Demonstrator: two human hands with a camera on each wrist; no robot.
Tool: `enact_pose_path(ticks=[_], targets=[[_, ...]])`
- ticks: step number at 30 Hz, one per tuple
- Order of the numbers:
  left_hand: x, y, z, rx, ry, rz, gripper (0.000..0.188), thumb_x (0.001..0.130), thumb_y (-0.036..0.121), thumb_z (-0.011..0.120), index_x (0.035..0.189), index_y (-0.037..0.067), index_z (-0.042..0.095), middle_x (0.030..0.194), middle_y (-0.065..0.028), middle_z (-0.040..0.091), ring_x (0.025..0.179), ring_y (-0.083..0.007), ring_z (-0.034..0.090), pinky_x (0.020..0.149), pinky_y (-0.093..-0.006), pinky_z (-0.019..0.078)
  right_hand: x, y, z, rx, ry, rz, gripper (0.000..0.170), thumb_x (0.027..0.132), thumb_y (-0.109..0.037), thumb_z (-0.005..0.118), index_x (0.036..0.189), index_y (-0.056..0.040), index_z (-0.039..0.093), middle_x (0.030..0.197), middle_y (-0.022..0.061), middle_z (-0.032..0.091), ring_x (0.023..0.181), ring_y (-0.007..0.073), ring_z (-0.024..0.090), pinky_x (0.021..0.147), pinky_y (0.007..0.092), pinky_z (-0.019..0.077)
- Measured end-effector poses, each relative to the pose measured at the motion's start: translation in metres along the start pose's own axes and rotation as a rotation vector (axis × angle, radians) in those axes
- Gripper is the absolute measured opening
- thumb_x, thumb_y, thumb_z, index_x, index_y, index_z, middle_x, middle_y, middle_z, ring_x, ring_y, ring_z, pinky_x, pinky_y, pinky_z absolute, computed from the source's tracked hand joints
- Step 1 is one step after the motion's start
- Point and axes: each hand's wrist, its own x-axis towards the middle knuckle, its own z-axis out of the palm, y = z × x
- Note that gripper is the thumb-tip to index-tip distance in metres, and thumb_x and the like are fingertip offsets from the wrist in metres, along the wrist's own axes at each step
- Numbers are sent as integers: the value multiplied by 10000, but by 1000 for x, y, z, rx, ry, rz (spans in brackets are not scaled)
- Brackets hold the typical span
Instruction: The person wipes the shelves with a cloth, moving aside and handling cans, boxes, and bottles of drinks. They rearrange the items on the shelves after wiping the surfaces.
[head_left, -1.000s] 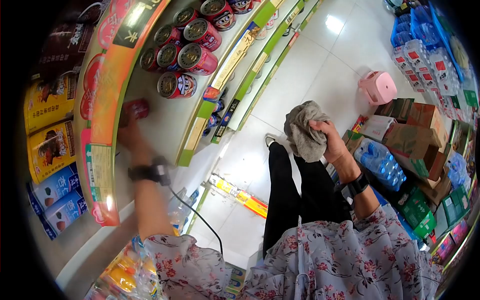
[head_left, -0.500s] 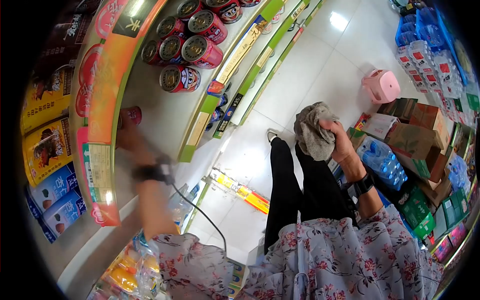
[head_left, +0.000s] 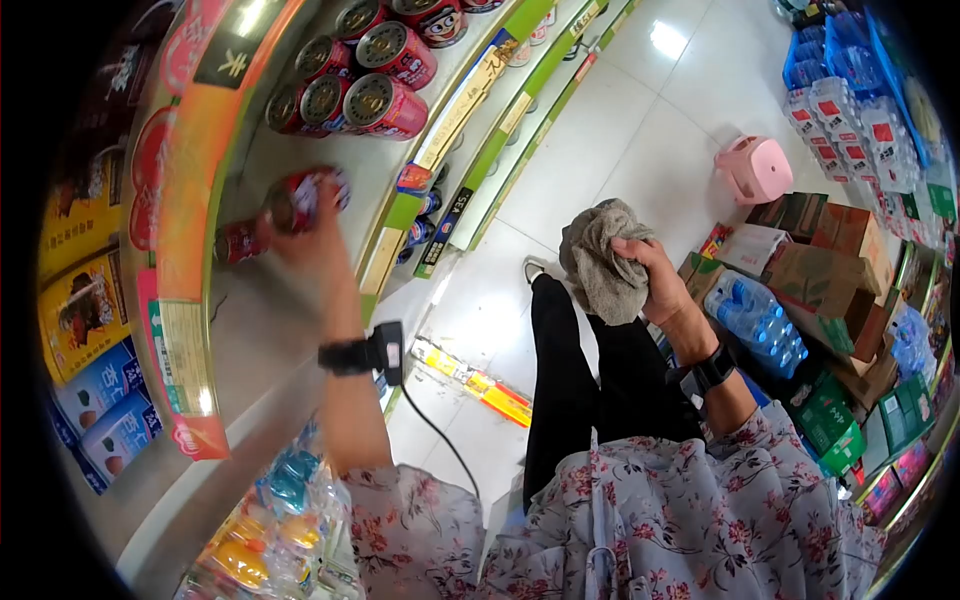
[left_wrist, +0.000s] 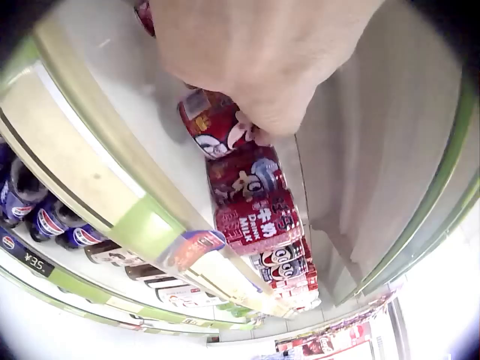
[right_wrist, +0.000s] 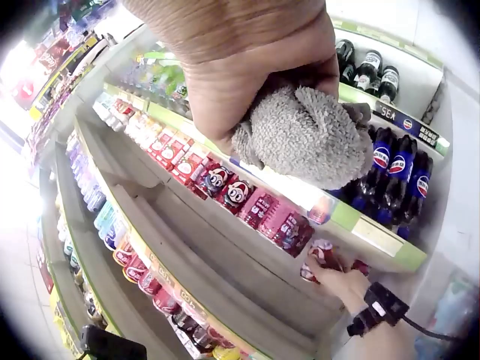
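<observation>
My left hand (head_left: 318,240), a little blurred, grips a red milk can (head_left: 296,200) over the grey shelf board (head_left: 265,310). Its fingers curl round the can's side, and the cartoon print shows in the left wrist view on the held can (left_wrist: 208,124). A second red can (head_left: 240,242) lies deeper on the shelf, beside the hand. Rows of similar cans (head_left: 385,105) stand farther along the same shelf. Out over the aisle, my right hand (head_left: 655,280) holds a bunched grey cloth (head_left: 605,260), its thumb pressed on the folds.
A green price-strip edge (head_left: 400,215) borders the shelf, with blue Pepsi bottles (right_wrist: 401,165) on a lower level. A cable runs from the left wrist strap (head_left: 362,352). Across the aisle are a pink stool (head_left: 755,170), cardboard boxes (head_left: 825,280) and bottled water packs (head_left: 755,320).
The left hand has moved from the back of the shelf toward its front edge, and now holds the can that stood at the row's near end. The right hand still holds the cloth.
</observation>
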Motion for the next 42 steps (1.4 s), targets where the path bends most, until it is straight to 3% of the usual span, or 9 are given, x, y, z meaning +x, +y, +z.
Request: enact_pose_path(ticks=[3, 6, 9, 15, 18, 22, 28, 31, 42], targets=[[-5, -49, -35, -301, 57, -89, 738, 698, 245, 842, 1218, -71, 426, 1233, -194, 490, 1049, -253, 559, 824, -332, 523, -8, -4, -1, -23, 71, 5, 361, 825, -180, 628, 1098, 50, 581, 1012, 127, 655, 885, 220, 651, 810, 334, 525], [-21, -57, -69, 155, 101, -200, 766, 694, 247, 847, 1227, -81, 405, 1245, -199, 479, 1068, -259, 546, 823, -332, 540, -5, -3, -19, -9, 40, 26, 374, 821, -205, 624, 1093, 49, 584, 1010, 129, 655, 884, 219, 651, 806, 336, 526], [-31, -71, -78, 130, 53, -235, 813, 698, 273, 844, 1255, -85, 371, 1248, -212, 470, 1096, -271, 531, 886, -356, 523, 2, 1, -33, -7, 31, 21, 374, 822, -205, 623, 1092, 51, 584, 1009, 130, 655, 886, 223, 652, 803, 339, 528], [-28, -95, -83, 270, 62, -132, 876, 722, 318, 819, 1330, -94, 341, 1285, -234, 451, 1139, -297, 506, 957, -381, 467, 4, -8, -20, 6, -32, 48, 361, 824, -204, 622, 1077, 52, 590, 1012, 133, 656, 875, 222, 654, 797, 343, 531], [-30, -28, -84, 256, 225, 168, 811, 771, 302, 777, 1361, -58, 352, 1323, -215, 439, 1177, -302, 487, 990, -405, 422, 15, -1, -27, -38, -12, 10, 368, 824, -202, 624, 1087, 52, 585, 1015, 134, 654, 875, 224, 654, 796, 341, 532], [16, 30, -53, 91, -251, 123, 694, 816, 306, 723, 1365, 30, 400, 1340, -182, 465, 1179, -310, 489, 987, -389, 401, 15, -4, -14, -33, -59, 45, 375, 826, -198, 626, 1104, 49, 577, 1016, 128, 652, 887, 217, 650, 809, 332, 526], [132, -9, 64, 42, -397, 235, 680, 764, 354, 766, 1323, 83, 488, 1257, -149, 562, 1090, -273, 559, 900, -373, 455, 4, -9, -8, -1, 22, 15, 368, 814, -184, 647, 1101, 36, 581, 1011, 113, 652, 887, 208, 647, 812, 331, 527], [132, 22, 54, -170, -575, -239, 695, 728, 335, 803, 1313, 104, 508, 1222, -98, 582, 994, -202, 594, 782, -338, 489, -1, -10, -18, 40, 42, 2, 359, 810, -180, 644, 1091, 36, 587, 1000, 111, 654, 881, 208, 648, 814, 334, 527], [146, -14, 27, -233, -550, -313, 529, 853, 253, 678, 1332, 123, 496, 1237, -53, 559, 998, -153, 580, 745, -297, 495, 0, -3, -43, 59, 75, 21, 384, 816, -216, 626, 1087, 53, 584, 997, 140, 655, 871, 235, 657, 791, 349, 537]])
